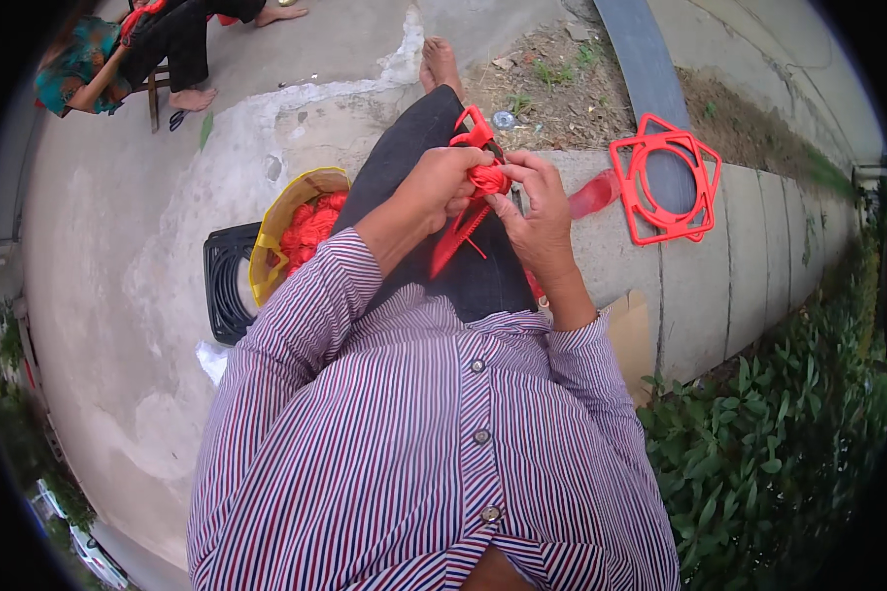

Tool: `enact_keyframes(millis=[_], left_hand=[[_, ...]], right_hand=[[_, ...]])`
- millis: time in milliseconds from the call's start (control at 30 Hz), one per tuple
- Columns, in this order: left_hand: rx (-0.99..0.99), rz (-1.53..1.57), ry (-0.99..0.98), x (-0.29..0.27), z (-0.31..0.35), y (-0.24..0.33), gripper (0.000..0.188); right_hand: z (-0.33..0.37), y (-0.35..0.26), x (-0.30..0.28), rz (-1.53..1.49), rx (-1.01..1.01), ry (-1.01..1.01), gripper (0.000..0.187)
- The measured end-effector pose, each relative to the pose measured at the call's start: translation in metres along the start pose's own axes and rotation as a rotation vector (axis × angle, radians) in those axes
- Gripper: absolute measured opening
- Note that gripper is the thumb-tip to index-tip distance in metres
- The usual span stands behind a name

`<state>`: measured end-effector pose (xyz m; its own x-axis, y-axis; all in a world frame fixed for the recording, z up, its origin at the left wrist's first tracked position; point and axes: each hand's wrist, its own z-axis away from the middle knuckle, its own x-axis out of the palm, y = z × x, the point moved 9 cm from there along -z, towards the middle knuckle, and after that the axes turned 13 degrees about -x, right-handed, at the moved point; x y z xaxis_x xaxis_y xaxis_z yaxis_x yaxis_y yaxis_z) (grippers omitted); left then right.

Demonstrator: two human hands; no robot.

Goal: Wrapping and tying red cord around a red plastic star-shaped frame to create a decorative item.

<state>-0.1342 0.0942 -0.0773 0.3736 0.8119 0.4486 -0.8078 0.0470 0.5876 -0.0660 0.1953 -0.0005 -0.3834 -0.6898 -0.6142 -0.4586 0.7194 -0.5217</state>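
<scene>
Above my lap, my left hand [434,185] and my right hand [540,219] close on a small bundle of red cord [488,179] from either side. The fingertips of both press on it. Just beyond the bundle a red plastic frame piece [477,126] sticks up, partly hidden by my fingers. Below the bundle a red braided strip [452,246] hangs over my dark trousers, with a loose cord end [477,247] beside it. How the cord joins the frame is hidden by my hands.
Left of my leg a yellow bag [266,251] holds red cord [310,225], next to a black crate [229,286]. Red plastic frames [645,232] lie stacked on the ledge at right, near a red bottle [595,194]. Another person [158,44] sits at the far left.
</scene>
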Motion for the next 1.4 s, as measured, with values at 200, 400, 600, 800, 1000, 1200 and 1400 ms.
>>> enact_keyframes(millis=[200, 400, 600, 800, 1000, 1200, 1400], left_hand=[[0.045, -0.103, -0.058, 0.012, -0.004, -0.001, 0.021], [-0.205, -0.134, 0.041, -0.005, -0.026, -0.029, 0.014], [-0.246, -0.071, -0.102, -0.001, -0.033, -0.046, 0.010], [0.575, -0.831, 0.336, 0.016, 0.041, 0.008, 0.019], [0.911, -0.863, -0.007, 0.082, 0.091, -0.002, 0.031], [1.143, -0.919, 0.226, 0.040, 0.091, 0.070, 0.031], [0.874, -1.763, 0.495, 0.028, 0.000, 0.028, 0.033]], right_hand=[[0.033, 0.036, -0.057, -1.407, 0.394, 0.612, 0.035], [0.091, -0.010, -0.080, -1.573, 0.451, 0.516, 0.036], [0.200, 0.048, -0.053, -1.285, 0.853, 0.729, 0.030], [0.137, 0.061, -0.059, -1.461, 0.702, 0.867, 0.034], [0.085, -0.006, 0.028, -1.338, 0.913, 0.313, 0.049], [0.050, 0.052, 0.018, -1.408, 0.673, 0.141, 0.041], [0.022, 0.075, 0.046, -0.349, 0.380, -0.175, 0.036]])
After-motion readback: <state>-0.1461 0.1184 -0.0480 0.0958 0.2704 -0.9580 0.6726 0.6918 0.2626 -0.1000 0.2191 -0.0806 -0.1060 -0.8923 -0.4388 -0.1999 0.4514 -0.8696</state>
